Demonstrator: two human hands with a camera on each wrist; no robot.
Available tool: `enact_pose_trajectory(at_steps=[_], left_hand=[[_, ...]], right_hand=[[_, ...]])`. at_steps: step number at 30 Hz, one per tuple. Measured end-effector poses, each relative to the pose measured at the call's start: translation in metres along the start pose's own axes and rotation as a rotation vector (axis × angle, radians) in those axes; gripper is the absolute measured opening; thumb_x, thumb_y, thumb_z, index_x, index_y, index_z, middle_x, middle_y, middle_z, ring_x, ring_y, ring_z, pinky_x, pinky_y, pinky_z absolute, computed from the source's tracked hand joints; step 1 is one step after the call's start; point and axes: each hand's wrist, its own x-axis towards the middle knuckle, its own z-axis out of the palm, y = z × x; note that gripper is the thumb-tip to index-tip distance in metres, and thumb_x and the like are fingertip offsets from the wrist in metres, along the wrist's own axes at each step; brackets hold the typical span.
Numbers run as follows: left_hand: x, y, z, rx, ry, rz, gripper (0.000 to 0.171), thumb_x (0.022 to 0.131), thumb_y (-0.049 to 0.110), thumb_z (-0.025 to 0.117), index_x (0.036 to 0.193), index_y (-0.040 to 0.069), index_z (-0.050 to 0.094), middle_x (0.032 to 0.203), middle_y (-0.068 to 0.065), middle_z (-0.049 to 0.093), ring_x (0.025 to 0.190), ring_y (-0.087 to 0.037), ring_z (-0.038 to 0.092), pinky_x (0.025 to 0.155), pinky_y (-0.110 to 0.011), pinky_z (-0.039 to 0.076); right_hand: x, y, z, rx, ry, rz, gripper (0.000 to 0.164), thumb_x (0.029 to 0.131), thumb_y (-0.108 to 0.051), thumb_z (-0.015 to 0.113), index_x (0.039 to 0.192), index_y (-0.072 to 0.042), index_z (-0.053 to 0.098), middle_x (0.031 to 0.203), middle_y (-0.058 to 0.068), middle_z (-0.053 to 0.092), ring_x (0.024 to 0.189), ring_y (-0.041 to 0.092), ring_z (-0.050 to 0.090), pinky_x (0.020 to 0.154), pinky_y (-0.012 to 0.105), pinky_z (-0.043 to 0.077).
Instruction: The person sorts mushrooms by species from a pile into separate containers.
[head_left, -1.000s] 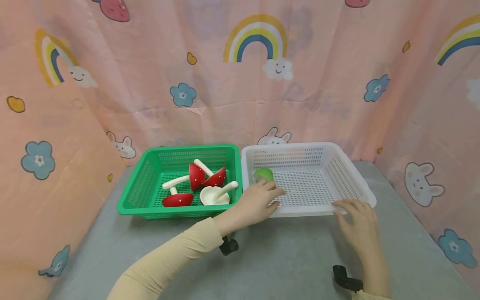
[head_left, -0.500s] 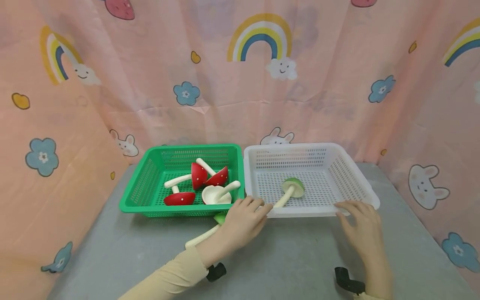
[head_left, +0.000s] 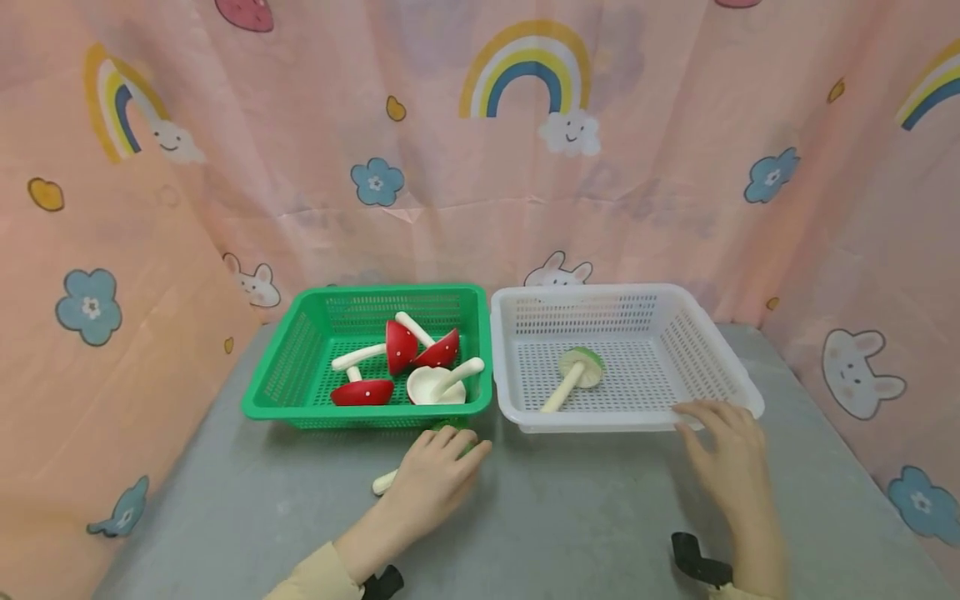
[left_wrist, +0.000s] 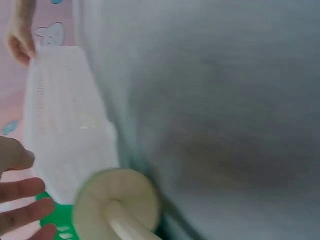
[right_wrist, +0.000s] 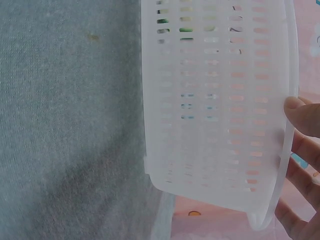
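Observation:
My left hand (head_left: 438, 475) is over a toy mushroom (head_left: 385, 482) with a green cap and pale stem, lying on the table before the green basket (head_left: 315, 412). In the left wrist view the fingers are spread, with the mushroom's pale underside (left_wrist: 95, 210) beside them, outside the grasp. My right hand (head_left: 723, 446) holds the front right rim of the white basket (head_left: 637, 419), thumb outside and fingers inside, as the right wrist view shows. Another green-capped toy mushroom (head_left: 590, 371) lies in the white basket, its stem toward the front left.
Several red-capped toy mushrooms (head_left: 362, 393) with white stems lie in the green basket, which stands directly left of the white one. Both baskets stand on a grey cloth-covered table (head_left: 570, 517). A pink printed curtain (head_left: 480, 183) closes off the back and sides.
My left hand let go of a green-capped mushroom in the white basket, then moved left and toward me over the one on the table. The right hand stayed at the basket rim.

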Motion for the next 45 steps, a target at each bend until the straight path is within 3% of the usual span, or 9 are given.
enact_pose_trajectory(at_steps=[12,23,32,45], left_hand=[[-0.034,-0.029,0.000,0.080,0.034,0.058,0.034,0.070,0.010,0.078,0.101,0.017,0.068,0.096,0.001,0.065,0.079,-0.014,0.057,0.057,-0.025,0.045],[-0.050,-0.047,0.007,0.077,-0.069,0.050,0.047,0.069,0.011,0.081,0.113,0.019,0.067,0.094,0.000,0.064,0.073,-0.014,0.054,0.052,-0.024,0.046],[-0.058,-0.051,0.010,-0.010,-0.114,0.042,0.056,0.071,0.002,0.077,0.123,0.019,0.063,0.095,0.002,0.062,0.075,-0.012,0.055,0.052,-0.023,0.047],[-0.058,-0.043,0.007,0.042,-0.079,0.032,0.063,0.069,-0.003,0.077,0.124,0.023,0.063,0.093,0.003,0.061,0.078,-0.012,0.055,0.054,-0.024,0.047]], right_hand=[[0.000,0.002,0.001,0.019,0.020,-0.010,0.027,0.071,0.007,0.076,0.096,-0.003,0.071,0.100,0.022,0.065,0.097,0.042,0.052,0.080,0.057,0.035],[0.001,0.002,0.001,0.025,0.035,-0.039,0.027,0.071,0.007,0.076,0.095,-0.003,0.071,0.097,0.022,0.065,0.095,0.043,0.052,0.078,0.057,0.036],[0.000,-0.001,0.000,0.000,-0.021,0.036,0.025,0.075,0.005,0.074,0.098,-0.004,0.070,0.102,0.023,0.064,0.100,0.043,0.051,0.082,0.060,0.035],[0.001,0.000,0.000,0.004,-0.003,0.018,0.026,0.073,0.006,0.075,0.098,-0.004,0.071,0.101,0.021,0.065,0.098,0.041,0.051,0.080,0.057,0.036]])
